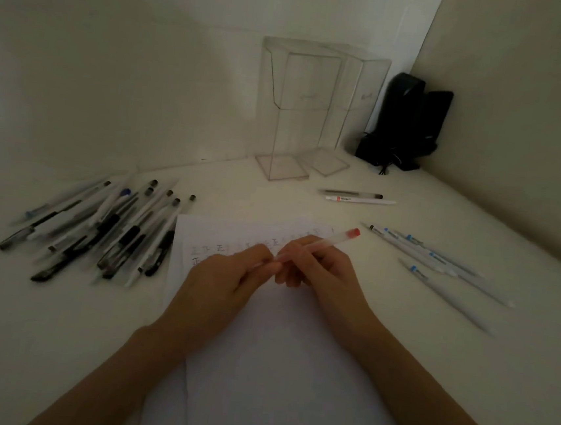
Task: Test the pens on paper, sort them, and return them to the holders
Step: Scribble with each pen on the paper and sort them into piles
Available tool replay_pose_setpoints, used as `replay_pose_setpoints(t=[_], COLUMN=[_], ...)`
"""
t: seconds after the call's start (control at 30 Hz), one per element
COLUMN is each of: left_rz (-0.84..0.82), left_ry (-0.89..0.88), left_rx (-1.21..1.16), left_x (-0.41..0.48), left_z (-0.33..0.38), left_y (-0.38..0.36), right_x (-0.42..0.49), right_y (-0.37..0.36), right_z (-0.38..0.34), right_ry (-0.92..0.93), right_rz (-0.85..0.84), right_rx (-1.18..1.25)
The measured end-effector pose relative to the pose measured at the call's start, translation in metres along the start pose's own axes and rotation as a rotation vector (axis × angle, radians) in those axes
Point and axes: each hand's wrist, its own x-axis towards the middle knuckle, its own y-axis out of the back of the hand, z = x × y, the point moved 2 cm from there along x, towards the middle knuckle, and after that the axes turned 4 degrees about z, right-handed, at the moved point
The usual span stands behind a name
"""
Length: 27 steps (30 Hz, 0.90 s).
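Head view: red-ended pen (pixel 334 240) above paper (pixel 257 364) near front edge of worktop (pixel 413 345). Your left hand (pixel 228 276) pinches its near end; your right hand (pixel 321 271) curls fingers round barrel. Pen pile (pixel 99 229) by left edge; clear holders (pixel 292 110) at back edge.

A black device (pixel 413 122) with trailing cables in the far right corner of the white table (pixel 55 327)
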Motion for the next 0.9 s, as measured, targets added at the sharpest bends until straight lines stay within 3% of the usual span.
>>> replay_pose_setpoints(t=[0.13, 0.3, 0.37, 0.47, 0.7, 0.9], left_rz=[0.008, -0.054, -0.126, -0.195, -0.174, -0.173], left_ry=[0.146, 0.289, 0.292, 0.254, 0.209, 0.212], left_rx=[0.147, 0.357, 0.406, 0.473, 0.500, 0.469], left_x=[0.005, 0.004, 0.002, 0.000, -0.001, 0.000], left_z=[0.004, 0.004, 0.004, -0.003, -0.011, -0.008], left_y=[0.008, 0.011, 0.004, -0.003, -0.004, -0.003], right_x=[0.000, 0.001, 0.004, 0.016, 0.023, 0.026], right_y=[0.009, 0.021, 0.017, 0.002, -0.009, -0.009], right_z=[-0.004, -0.016, -0.018, -0.020, 0.009, 0.013], right_ry=[-0.007, 0.084, 0.091, 0.033, -0.060, -0.036], right_rz=[0.067, 0.251, 0.276, 0.185, 0.202, 0.186], right_rx=[0.017, -0.448, -0.474, -0.498, -0.582, -0.640])
